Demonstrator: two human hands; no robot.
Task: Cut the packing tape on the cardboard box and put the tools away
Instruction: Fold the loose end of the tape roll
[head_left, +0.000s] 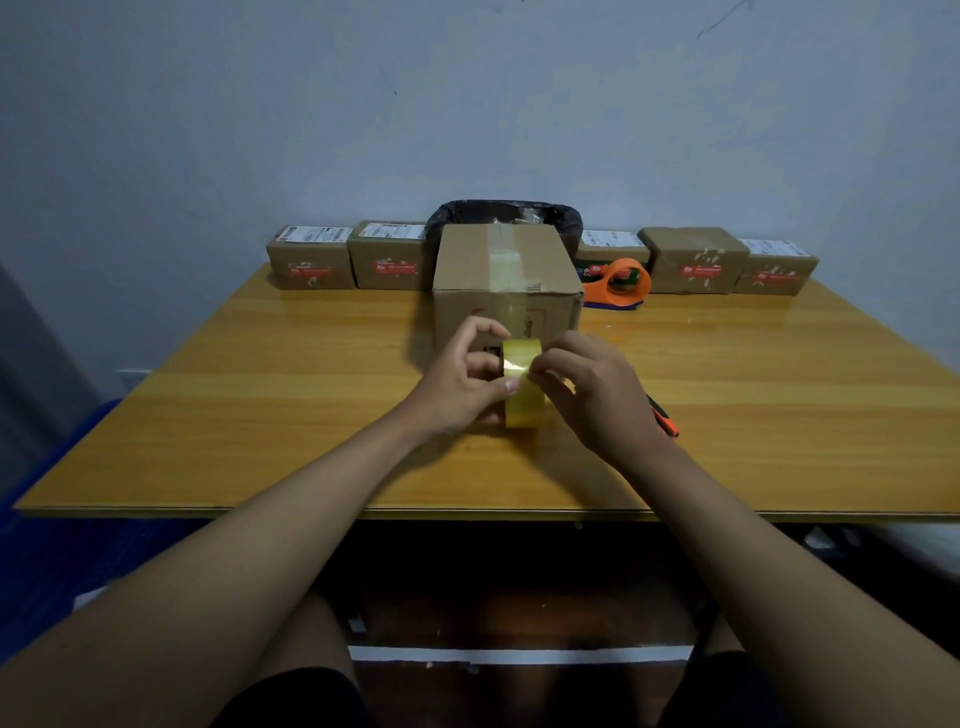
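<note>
A brown cardboard box (506, 275) stands at the middle of the wooden table (260, 395), with clear packing tape running over its top and down its front. Just in front of it, a yellowish roll of tape (522, 400) stands on edge. My left hand (462, 379) grips the roll from the left. My right hand (592, 387) pinches at the roll's top edge with thumb and forefinger. An orange tape dispenser (621, 283) sits right of the box. An orange-and-black cutter (665, 418) lies on the table, partly hidden behind my right wrist.
A row of small labelled parcels (311, 260) lines the table's far edge against the wall, with more parcels (696, 260) on the right. A black-lined bin (506, 215) sits behind the big box. A blue crate (47, 519) stands on the floor at left.
</note>
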